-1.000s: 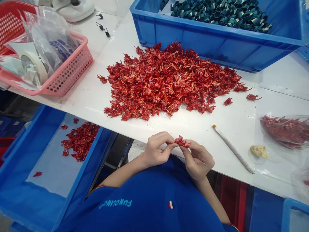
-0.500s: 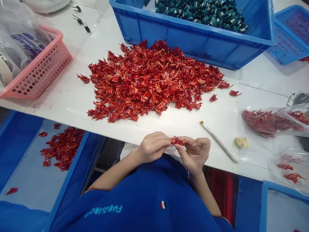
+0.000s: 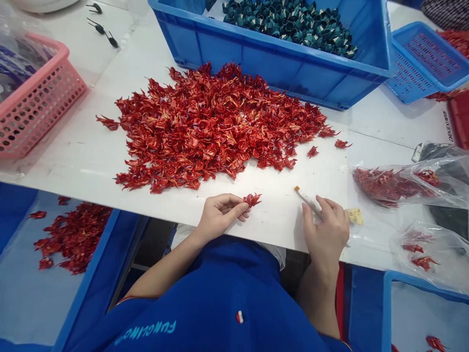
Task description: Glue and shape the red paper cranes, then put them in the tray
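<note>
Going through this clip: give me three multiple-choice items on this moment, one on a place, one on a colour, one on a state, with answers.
1. Where is the big heap of red folded pieces?
A) In the pink basket
B) On the white table
C) In a plastic bag

2. What colour are the folded pieces in the blue crate?
A) Red
B) Yellow
C) Dark teal

3. What is the left hand doing?
A) Holding a red piece
B) Resting empty
C) Gripping the pink basket

1 B: the heap lies on the tabletop.
2 C: teal pieces fill the crate.
3 A: the piece sits at its fingertips.

From the torso point(image 3: 234, 298), the left hand point(image 3: 220, 216) lies at 11 o'clock, fingers curled inward; the right hand point(image 3: 324, 232) lies at 2 o'clock, fingers parted.
</note>
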The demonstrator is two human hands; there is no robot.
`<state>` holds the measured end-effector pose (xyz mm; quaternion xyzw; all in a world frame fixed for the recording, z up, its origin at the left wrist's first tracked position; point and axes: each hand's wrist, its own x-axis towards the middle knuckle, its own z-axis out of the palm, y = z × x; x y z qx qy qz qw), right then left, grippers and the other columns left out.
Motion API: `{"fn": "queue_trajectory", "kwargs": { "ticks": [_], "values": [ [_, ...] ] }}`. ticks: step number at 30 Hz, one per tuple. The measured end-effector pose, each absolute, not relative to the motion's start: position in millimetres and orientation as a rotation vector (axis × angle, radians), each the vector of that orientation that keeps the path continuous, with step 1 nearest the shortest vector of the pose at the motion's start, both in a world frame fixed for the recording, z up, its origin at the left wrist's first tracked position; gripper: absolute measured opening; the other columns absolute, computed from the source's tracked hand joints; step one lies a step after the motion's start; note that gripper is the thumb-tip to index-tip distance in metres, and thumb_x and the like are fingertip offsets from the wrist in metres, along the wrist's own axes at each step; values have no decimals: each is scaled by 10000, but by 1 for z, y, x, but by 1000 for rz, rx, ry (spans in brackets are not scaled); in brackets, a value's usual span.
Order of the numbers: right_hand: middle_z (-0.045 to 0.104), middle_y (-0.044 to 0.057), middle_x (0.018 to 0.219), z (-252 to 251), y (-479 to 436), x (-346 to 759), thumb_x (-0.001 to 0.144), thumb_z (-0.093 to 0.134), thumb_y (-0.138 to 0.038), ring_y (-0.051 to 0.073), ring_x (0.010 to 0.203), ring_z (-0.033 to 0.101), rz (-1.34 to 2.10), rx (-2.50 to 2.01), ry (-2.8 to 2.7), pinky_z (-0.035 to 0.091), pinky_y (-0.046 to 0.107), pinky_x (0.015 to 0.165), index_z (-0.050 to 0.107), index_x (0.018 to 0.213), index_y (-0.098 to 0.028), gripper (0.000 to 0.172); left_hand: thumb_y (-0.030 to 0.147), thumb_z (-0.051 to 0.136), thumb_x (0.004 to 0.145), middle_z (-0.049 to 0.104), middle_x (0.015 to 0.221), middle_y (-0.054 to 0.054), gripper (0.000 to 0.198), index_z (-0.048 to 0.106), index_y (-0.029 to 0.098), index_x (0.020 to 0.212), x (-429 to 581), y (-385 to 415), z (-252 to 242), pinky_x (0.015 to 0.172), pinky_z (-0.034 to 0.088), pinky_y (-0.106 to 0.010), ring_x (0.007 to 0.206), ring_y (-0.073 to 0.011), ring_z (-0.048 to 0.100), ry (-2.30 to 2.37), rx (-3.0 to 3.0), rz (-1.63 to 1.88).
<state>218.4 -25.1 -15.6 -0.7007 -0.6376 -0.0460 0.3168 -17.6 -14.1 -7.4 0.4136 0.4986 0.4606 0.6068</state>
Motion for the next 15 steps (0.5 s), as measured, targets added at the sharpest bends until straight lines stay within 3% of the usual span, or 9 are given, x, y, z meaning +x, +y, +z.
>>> {"fn": "queue_trajectory", "kwargs": {
  "ticks": [4, 8, 11, 15],
  "values": [
    [701, 131, 933, -21, -21, 236, 882, 603, -290, 295, 914, 613, -255, -1838, -1777, 489, 492, 822, 699, 820, -172, 164, 527, 809, 646, 741, 649, -83, 431, 688, 118, 701, -19, -11, -3, 510, 607, -280, 520, -177, 688, 1140, 836, 1052],
    [687, 23, 737, -2, -24, 227, 829, 699, -252, 182, 654, 642, -103, -1629, -1675, 535, 357, 670, 692, 883, -194, 80, 489, 820, 634, 741, 643, -78, 394, 689, 121, 685, -18, -9, -1, 510, 605, -274, 505, -172, 682, 1167, 794, 1029],
    [687, -26, 723, 17, -27, 210, 751, 762, -138, 162, 570, 669, 110, -1318, -1392, 564, 318, 552, 688, 1038, -222, 308, 457, 820, 639, 730, 616, -76, 369, 686, 116, 677, -18, -8, -3, 505, 596, -263, 499, -169, 680, 1156, 778, 1015],
    [745, 0, 747, 28, -27, 192, 832, 692, -157, 163, 545, 702, 673, -1069, -1178, 578, 287, 459, 726, 1052, -249, 240, 428, 822, 631, 736, 627, -89, 348, 689, 109, 667, -18, -8, -5, 507, 598, -265, 508, -178, 690, 1176, 761, 996]
  ]
}}
